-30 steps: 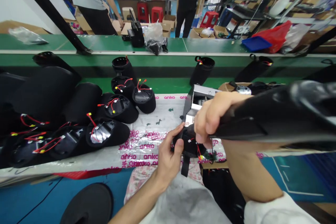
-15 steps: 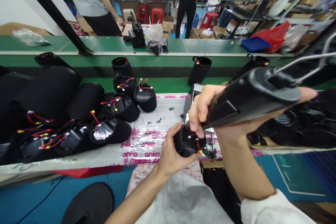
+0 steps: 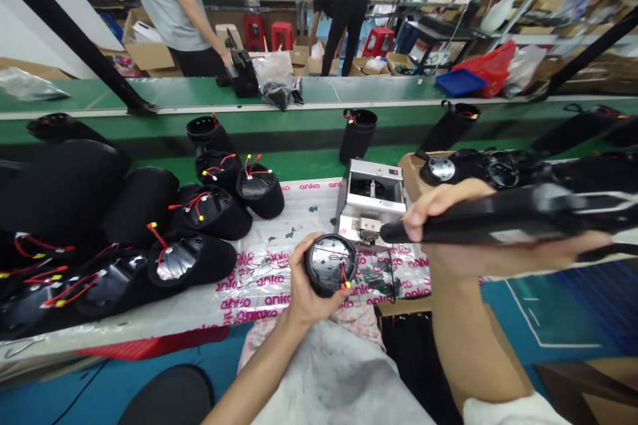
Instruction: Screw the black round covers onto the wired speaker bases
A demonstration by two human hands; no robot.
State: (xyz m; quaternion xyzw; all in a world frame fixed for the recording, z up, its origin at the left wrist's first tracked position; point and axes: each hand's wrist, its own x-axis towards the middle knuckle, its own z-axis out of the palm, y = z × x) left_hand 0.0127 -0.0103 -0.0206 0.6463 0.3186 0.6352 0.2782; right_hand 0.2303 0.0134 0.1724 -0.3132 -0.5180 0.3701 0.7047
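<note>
Head view: my left hand point(image 3: 310, 282) cups a round black wired housing point(image 3: 331, 265) face up above the anko-printed film point(image 3: 264, 285); my right hand point(image 3: 438, 212) grips a long black tube point(image 3: 498, 226) beside the silver bench machine point(image 3: 369, 202).

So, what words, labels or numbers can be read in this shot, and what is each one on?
"anko": repeated in pink across the clear plastic sheet on the bench.
Small marks on the top of the silver metal machine: too small to read.
No other writing can be made out.
</note>
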